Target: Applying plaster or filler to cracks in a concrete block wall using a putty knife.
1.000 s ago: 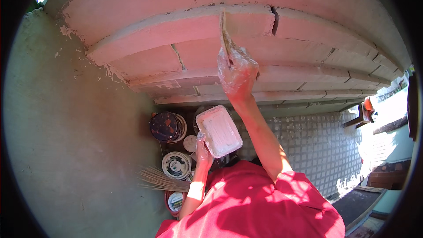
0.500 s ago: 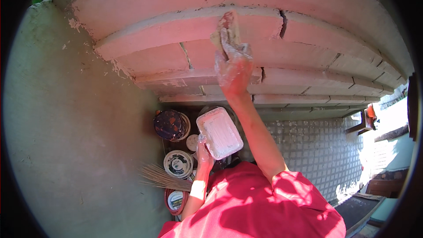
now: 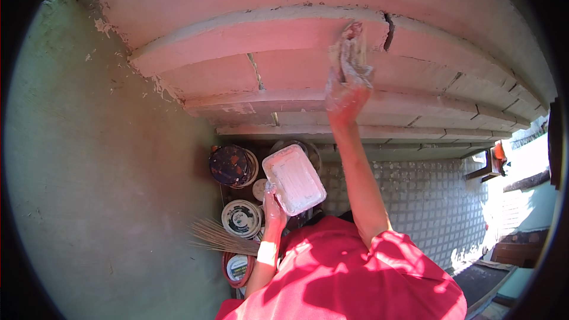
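Note:
My left hand [image 3: 273, 212] is closed on the left edge of a white rectangular tray [image 3: 294, 181] coated inside with pale paint. The tray is held out in front of my body, tilted a little. My right arm reaches up to the ledged wall [image 3: 284, 38], painted in a pinkish tone. In my right hand [image 3: 348, 98], which wears thin clear plastic smeared with paint, is a pale paint-smeared pad [image 3: 351, 50]; whether sponge or folded cloth I cannot tell. The pad lies against the face of the upper ledge, left of a dark crack [image 3: 389, 31]. My fingers are partly hidden by blur.
Below the tray's left side stand a dark paint-spattered bucket [image 3: 230, 166], a white-lidded bucket [image 3: 242, 218] and a red-rimmed bucket [image 3: 238, 266]. Thin broom bristles [image 3: 219, 237] stick out among them. A greenish wall [image 3: 112, 178] rises at left; tiled floor [image 3: 409, 201] stretches right.
My right hand has moved to the right along the upper ledge with the pad, closer to the dark crack. My left hand and the tray have stayed nearly still.

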The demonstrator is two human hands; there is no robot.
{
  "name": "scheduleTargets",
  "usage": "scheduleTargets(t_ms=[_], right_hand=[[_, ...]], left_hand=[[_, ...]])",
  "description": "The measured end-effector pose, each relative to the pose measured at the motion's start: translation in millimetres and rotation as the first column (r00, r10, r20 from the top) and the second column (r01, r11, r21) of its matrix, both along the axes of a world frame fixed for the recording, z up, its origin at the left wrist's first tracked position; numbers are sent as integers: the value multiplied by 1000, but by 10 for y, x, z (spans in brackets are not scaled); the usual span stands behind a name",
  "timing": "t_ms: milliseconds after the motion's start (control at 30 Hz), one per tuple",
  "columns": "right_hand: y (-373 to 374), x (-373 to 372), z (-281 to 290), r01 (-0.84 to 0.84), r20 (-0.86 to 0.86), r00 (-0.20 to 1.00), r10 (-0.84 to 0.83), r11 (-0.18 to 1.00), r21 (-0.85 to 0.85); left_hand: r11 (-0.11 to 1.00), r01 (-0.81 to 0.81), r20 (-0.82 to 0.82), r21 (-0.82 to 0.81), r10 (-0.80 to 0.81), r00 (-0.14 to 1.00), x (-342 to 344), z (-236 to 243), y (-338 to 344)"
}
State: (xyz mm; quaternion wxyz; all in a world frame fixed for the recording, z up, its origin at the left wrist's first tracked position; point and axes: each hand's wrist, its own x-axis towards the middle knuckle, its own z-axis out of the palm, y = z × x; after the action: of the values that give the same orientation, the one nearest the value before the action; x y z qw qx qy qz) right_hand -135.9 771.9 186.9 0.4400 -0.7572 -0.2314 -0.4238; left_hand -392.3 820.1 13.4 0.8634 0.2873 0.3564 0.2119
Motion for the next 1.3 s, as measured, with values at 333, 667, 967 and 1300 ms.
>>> scheduleTargets(t_ms=[333, 667, 967, 1300], right_hand=[[40, -280, 64, -144, 93, 987, 131, 978, 149], [390, 66, -38, 18, 172, 984, -41, 991, 133], [-103, 14, 60, -66, 114, 993, 39, 967, 245], [134, -306, -264, -351, 117, 935, 334, 918, 188]], left_hand=[[999, -11, -21, 52, 12, 1000, 16, -16, 111], [997, -3, -6, 72, 4, 1000, 60, -87, 97], [998, -8, 8, 68, 8, 1000, -17, -15, 168], [999, 4, -22, 45, -3, 1000, 21, 17, 163]])
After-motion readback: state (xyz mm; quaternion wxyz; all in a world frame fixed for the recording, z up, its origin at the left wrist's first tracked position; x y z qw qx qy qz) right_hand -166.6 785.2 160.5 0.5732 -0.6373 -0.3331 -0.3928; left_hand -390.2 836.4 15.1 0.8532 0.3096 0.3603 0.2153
